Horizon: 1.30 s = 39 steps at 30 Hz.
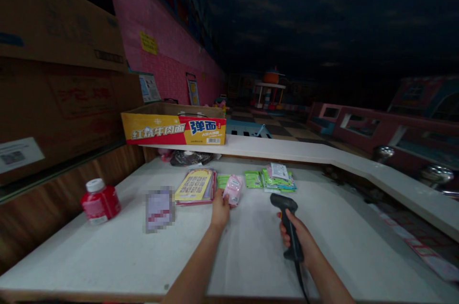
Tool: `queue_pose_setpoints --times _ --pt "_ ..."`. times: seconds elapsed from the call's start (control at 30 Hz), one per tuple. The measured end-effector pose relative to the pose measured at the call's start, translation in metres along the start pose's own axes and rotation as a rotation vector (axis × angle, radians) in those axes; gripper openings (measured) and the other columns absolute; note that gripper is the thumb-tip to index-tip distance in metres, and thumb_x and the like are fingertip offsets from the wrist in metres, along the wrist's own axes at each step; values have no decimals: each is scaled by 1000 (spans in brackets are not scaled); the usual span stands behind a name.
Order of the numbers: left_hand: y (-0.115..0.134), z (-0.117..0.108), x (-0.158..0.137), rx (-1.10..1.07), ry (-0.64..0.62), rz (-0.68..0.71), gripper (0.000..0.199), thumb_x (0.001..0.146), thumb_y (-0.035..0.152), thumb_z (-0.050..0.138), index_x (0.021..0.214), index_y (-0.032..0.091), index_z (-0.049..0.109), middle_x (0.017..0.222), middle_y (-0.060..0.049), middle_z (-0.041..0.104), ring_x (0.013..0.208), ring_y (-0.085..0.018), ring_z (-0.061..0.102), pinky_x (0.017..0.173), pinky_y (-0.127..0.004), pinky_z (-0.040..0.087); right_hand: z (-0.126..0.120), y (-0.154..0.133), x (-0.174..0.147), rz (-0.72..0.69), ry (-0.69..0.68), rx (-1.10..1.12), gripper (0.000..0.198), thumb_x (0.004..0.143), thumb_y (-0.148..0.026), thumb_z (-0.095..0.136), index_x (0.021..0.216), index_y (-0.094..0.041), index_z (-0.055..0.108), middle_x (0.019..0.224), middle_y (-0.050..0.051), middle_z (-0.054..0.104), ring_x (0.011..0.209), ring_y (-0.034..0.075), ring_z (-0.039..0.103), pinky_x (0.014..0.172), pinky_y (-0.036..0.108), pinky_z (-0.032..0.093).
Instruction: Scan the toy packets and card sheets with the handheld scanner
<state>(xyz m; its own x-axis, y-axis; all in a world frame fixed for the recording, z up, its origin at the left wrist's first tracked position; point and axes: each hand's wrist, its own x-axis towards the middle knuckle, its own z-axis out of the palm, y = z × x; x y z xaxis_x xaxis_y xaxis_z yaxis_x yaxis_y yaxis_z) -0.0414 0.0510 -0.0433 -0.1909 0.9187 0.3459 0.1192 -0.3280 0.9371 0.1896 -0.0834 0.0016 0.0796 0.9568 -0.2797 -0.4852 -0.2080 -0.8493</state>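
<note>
My left hand (221, 206) grips a small pink packet (233, 189) by its lower left edge, above the white counter. Behind that packet a green packet (223, 180) lies partly hidden. In my right hand (297, 232) is a black barcode scanner (291, 225), held by its handle, its head tilted up and to the left and its cable running down. Beyond the scanner lies a pile of green packets (278, 179), with one green packet (253, 179) beside it. Left of my left hand is a stack of booklets (195, 187) with a yellow top sheet.
A red bottle with a white cap (99, 201) stands at the left, near a blurred flat item (159, 209). A yellow and red carton (174, 128) sits on the raised ledge (279, 147). Brown cardboard boxes (68, 84) rise at the left.
</note>
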Motion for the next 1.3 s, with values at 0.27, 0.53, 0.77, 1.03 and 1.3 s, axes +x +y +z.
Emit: queue_pose_setpoints --times 0.27,0.53,0.77,1.03,1.3 --pt "-1 0 -2 -54 -65 -67 38 81 56 50 87 19 47 82 -5 57 65 -18 60 52 -33 54 57 17 -44 3 -50 -65 54 70 -68 64 91 -19 55 48 -7 50 33 8 41 31 19 32" --pt "10 -3 -2 102 -68 -69 21 87 39 46 89 18 49 86 -7 59 76 -19 61 61 -30 54 47 25 -37 36 -97 -1 45 73 -62 66 87 -20 55 48 -7 50 33 9 41 30 19 30" --pt "13 -4 -2 93 -78 -63 33 84 53 44 84 20 47 69 -1 56 59 -17 57 53 -28 48 -2 6 4 16 -173 225 45 73 -56 70 91 -17 60 51 -7 48 35 5 37 31 15 26" --pt "14 -5 -2 -25 -102 -118 50 74 69 49 85 20 46 56 4 54 42 -14 52 41 -26 43 -48 4 44 82 -280 555 40 66 -45 81 79 -15 59 52 -8 44 38 2 38 34 11 27" --pt "34 63 28 -21 -111 -357 26 85 43 47 95 19 44 72 1 62 57 -15 65 51 -27 52 -51 16 62 91 -228 688 39 70 -47 77 86 -15 60 52 -9 43 37 3 38 33 12 27"
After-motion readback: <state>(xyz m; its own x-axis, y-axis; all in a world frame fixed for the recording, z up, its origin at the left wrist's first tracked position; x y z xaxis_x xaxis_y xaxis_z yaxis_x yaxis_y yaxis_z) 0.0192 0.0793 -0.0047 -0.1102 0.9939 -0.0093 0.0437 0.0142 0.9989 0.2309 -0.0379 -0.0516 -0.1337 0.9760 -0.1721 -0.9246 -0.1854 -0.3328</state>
